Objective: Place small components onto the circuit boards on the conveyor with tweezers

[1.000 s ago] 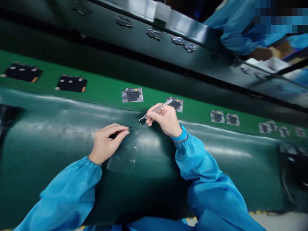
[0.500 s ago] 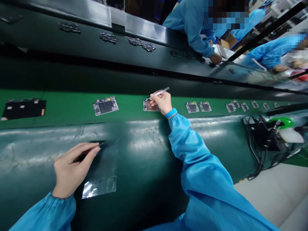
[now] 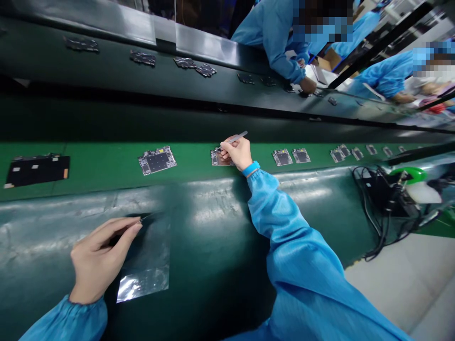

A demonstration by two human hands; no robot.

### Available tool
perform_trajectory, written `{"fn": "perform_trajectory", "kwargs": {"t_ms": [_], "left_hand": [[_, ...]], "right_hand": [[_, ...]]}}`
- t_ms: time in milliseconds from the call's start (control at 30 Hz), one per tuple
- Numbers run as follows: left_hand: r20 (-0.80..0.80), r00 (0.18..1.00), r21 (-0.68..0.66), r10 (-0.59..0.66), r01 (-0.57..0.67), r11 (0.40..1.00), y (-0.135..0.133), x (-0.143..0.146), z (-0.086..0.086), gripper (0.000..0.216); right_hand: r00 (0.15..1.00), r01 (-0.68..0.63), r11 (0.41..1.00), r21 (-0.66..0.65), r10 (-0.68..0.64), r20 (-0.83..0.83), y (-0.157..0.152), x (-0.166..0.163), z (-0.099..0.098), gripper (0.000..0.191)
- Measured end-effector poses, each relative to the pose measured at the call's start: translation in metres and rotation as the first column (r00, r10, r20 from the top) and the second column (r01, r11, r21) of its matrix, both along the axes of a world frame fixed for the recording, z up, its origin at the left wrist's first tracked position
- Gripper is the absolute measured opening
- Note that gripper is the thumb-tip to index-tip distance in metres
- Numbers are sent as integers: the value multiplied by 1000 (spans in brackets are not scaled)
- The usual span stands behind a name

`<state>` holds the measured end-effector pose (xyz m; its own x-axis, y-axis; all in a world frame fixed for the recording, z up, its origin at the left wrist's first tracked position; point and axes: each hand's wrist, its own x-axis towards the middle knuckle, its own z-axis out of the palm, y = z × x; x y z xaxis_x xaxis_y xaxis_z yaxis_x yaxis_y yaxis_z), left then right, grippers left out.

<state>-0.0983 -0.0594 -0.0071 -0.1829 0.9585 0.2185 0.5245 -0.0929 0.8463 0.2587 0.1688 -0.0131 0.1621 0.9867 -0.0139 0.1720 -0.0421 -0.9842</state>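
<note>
My left hand (image 3: 103, 258) pinches the upper edge of a clear plastic sheet or bag (image 3: 147, 260), which hangs over the dark green surface. Farther forward, my right hand (image 3: 236, 152) is closed around a pair of tweezers (image 3: 239, 136). The tips reach down to a circuit board (image 3: 215, 158) lying on the green strip, and my fingers partly cover it. To the left lies another circuit board (image 3: 157, 161) with a dark middle and a yellow spot. A black rectangular part (image 3: 37, 171) sits at the far left of the strip.
More circuit boards (image 3: 282, 157) lie along the green strip (image 3: 194, 156) to the right. A raised shelf (image 3: 117, 66) behind carries several dark boards. Cables and a green-ringed device (image 3: 408, 176) stand at the right. Across the shelf, a co-worker's hand (image 3: 307, 85) touches boards.
The view has shifted slightly. My left hand and the plastic have moved a little left and down; my right hand stays at the same board with the tweezers.
</note>
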Motion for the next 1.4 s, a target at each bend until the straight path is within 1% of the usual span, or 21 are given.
{"fn": "perform_trajectory", "kwargs": {"t_ms": [167, 333, 433, 500, 533, 567, 600, 667, 733, 767, 833, 933, 1033, 1167, 1400], "left_hand": [[-4, 1000, 5, -13, 13, 1000, -1, 0, 0, 8], [-2, 1000, 12, -15, 15, 1000, -1, 0, 0, 7], [3, 1000, 13, -6, 6, 1000, 1, 0, -1, 7], [-2, 1000, 24, 1, -1, 1000, 2, 2, 1, 7], [-10, 1000, 33, 4, -3, 999, 2, 3, 3, 6], [-15, 1000, 39, -13, 14, 999, 4, 5, 5, 6], [-6, 999, 51, -32, 33, 998, 5, 6, 7, 6], [17, 998, 48, -57, 57, 997, 9, 8, 10, 8], [27, 998, 37, -53, 51, 998, 13, 9, 11, 9], [33, 998, 35, -50, 49, 998, 14, 9, 11, 9], [45, 997, 42, -56, 55, 998, 14, 9, 11, 8], [64, 995, 69, -81, 77, 995, 14, 9, 11, 7], [77, 992, 86, -96, 90, 992, 14, 10, 11, 7], [85, 992, 94, -97, 89, 992, 15, 10, 10, 7], [83, 991, 80, -101, 94, 992, 15, 9, 10, 9]], "right_hand": [[1000, -12, 999, 52, 11, 22, -5, 7, -4, 33], [1000, 1, 996, 85, 0, -10, -5, 15, -6, 33], [1000, 16, 998, 53, -17, 15, -8, 18, 1, 33], [999, 32, 998, 63, -32, 8, -17, 9, 11, 32], [1000, 25, 996, 86, -24, -12, -25, -1, 17, 31], [999, 2, 992, 129, 4, -41, -34, -14, 24, 31], [996, -53, 986, 160, 64, -68, -45, -31, 31, 31], [957, -247, 959, 139, 264, -121, -71, -68, 46, 32], [871, -457, 888, 48, 458, -175, -97, -105, 58, 32], [831, -526, 850, 14, 517, -205, -108, -120, 62, 33], [775, -603, 797, -27, 578, -256, -123, -144, 65, 35], [748, -636, 770, -51, 599, -285, -127, -158, 60, 36], [746, -641, 765, -68, 600, -287, -125, -157, 56, 36], [738, -649, 758, -67, 606, -297, -126, -157, 56, 35], [738, -655, 752, -71, 617, -273, -125, -159, 53, 32]]}}
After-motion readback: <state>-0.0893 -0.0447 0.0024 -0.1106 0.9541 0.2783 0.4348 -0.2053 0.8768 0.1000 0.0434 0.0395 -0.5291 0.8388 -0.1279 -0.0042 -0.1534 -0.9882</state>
